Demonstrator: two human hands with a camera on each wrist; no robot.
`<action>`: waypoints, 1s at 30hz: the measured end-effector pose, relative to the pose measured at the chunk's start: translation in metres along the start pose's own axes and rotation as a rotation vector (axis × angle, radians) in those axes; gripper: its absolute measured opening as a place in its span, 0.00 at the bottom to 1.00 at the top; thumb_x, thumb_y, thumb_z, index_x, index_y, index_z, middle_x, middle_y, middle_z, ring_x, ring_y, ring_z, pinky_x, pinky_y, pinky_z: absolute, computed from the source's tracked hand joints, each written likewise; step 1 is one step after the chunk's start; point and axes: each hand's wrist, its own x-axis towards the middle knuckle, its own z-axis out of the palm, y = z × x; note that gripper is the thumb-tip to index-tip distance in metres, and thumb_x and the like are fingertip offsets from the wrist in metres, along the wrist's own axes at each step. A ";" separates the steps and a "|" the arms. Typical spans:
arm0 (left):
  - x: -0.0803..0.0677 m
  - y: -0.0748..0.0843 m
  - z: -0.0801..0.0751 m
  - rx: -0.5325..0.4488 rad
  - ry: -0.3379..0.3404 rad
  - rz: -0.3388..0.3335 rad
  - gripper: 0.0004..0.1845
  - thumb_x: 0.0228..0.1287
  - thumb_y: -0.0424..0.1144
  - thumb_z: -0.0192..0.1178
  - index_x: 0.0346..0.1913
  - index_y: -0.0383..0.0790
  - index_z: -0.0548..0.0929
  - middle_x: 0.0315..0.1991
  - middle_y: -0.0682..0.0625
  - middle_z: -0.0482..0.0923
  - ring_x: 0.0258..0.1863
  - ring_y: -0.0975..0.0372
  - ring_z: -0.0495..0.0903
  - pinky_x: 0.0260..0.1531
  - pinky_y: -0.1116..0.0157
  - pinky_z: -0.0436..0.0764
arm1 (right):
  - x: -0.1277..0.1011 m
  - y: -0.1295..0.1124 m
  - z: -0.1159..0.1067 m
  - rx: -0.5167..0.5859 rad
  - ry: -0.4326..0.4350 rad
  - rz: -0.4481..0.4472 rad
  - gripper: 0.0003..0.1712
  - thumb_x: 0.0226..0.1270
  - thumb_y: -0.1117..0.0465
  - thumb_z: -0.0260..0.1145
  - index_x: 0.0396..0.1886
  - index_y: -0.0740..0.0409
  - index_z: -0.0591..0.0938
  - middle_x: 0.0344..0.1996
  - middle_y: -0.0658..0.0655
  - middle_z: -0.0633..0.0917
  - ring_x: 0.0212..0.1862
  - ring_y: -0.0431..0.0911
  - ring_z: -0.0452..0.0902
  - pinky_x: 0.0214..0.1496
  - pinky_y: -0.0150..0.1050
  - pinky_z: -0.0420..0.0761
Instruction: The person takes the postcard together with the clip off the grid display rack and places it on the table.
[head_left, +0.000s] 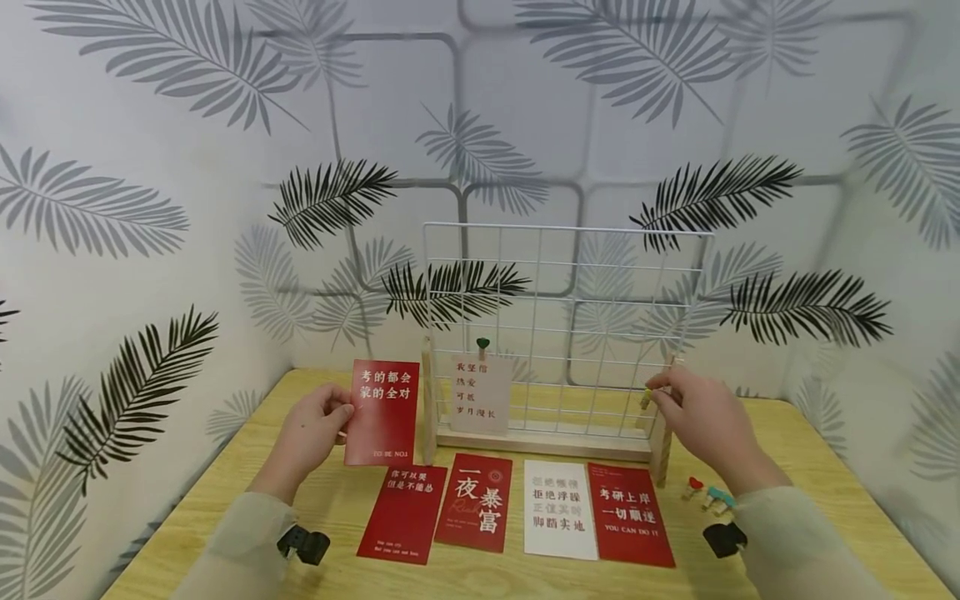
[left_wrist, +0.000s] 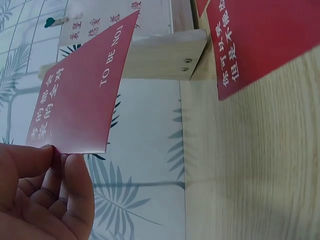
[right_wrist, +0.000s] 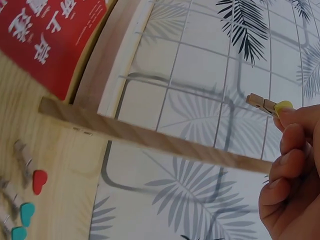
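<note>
My left hand (head_left: 313, 427) pinches a red card (head_left: 381, 417) with white lettering by its edge, holding it upright left of the rack. In the left wrist view, thumb and fingers grip the corner of that card (left_wrist: 82, 95). My right hand (head_left: 705, 412) pinches a small wooden clothespin (right_wrist: 262, 104) with a yellow heart at the right post of the rack. The white wire grid rack (head_left: 558, 333) stands on a wooden base. Clipped to the grid by a clothespin with a green heart (head_left: 483, 343) hangs a pale card (head_left: 482, 396).
Along the front of the rack lie a red card (head_left: 402, 512), another red card (head_left: 474, 502), a white card (head_left: 560, 510) and a third red card (head_left: 632, 517). Clothespins with a red heart (right_wrist: 39, 181) and teal hearts (right_wrist: 27, 214) lie on the wooden table (head_left: 480, 579) at right.
</note>
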 end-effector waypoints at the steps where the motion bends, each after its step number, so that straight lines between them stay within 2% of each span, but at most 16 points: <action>1: 0.001 -0.002 -0.002 0.001 0.002 -0.006 0.09 0.78 0.34 0.52 0.52 0.33 0.76 0.40 0.42 0.78 0.36 0.55 0.80 0.37 0.59 0.84 | -0.002 0.003 0.000 -0.001 -0.007 0.006 0.11 0.76 0.59 0.62 0.51 0.58 0.84 0.22 0.49 0.79 0.16 0.43 0.64 0.19 0.40 0.65; 6: 0.009 -0.010 -0.012 0.005 0.032 -0.024 0.11 0.79 0.37 0.51 0.55 0.33 0.75 0.43 0.41 0.78 0.37 0.54 0.79 0.37 0.58 0.84 | -0.012 0.017 -0.002 -0.020 -0.055 0.061 0.14 0.78 0.56 0.59 0.54 0.58 0.83 0.16 0.50 0.72 0.16 0.44 0.62 0.18 0.40 0.64; 12: 0.015 -0.017 -0.021 -0.028 0.060 -0.070 0.13 0.80 0.37 0.49 0.58 0.33 0.73 0.46 0.39 0.77 0.41 0.52 0.78 0.38 0.61 0.84 | -0.021 0.035 -0.007 -0.018 -0.070 0.107 0.15 0.79 0.56 0.58 0.55 0.59 0.82 0.15 0.50 0.71 0.16 0.45 0.62 0.18 0.40 0.64; 21: 0.025 -0.021 -0.024 -0.047 0.079 -0.112 0.14 0.81 0.37 0.48 0.60 0.32 0.71 0.47 0.39 0.76 0.42 0.53 0.77 0.43 0.56 0.84 | -0.033 0.055 -0.011 0.020 -0.068 0.160 0.18 0.79 0.55 0.57 0.54 0.63 0.82 0.23 0.50 0.78 0.21 0.46 0.66 0.22 0.42 0.66; 25: 0.029 -0.023 -0.023 -0.053 0.077 -0.128 0.15 0.81 0.37 0.48 0.61 0.32 0.71 0.48 0.39 0.76 0.43 0.53 0.77 0.40 0.60 0.84 | -0.044 0.069 -0.012 0.046 -0.102 0.208 0.21 0.80 0.51 0.55 0.55 0.63 0.81 0.29 0.52 0.82 0.23 0.47 0.68 0.24 0.42 0.67; 30: 0.033 -0.025 -0.020 -0.047 0.062 -0.151 0.15 0.80 0.37 0.48 0.61 0.32 0.72 0.48 0.39 0.76 0.44 0.51 0.78 0.37 0.63 0.83 | -0.054 0.085 -0.016 0.047 -0.142 0.260 0.26 0.81 0.46 0.53 0.57 0.63 0.80 0.30 0.52 0.82 0.26 0.47 0.71 0.25 0.42 0.69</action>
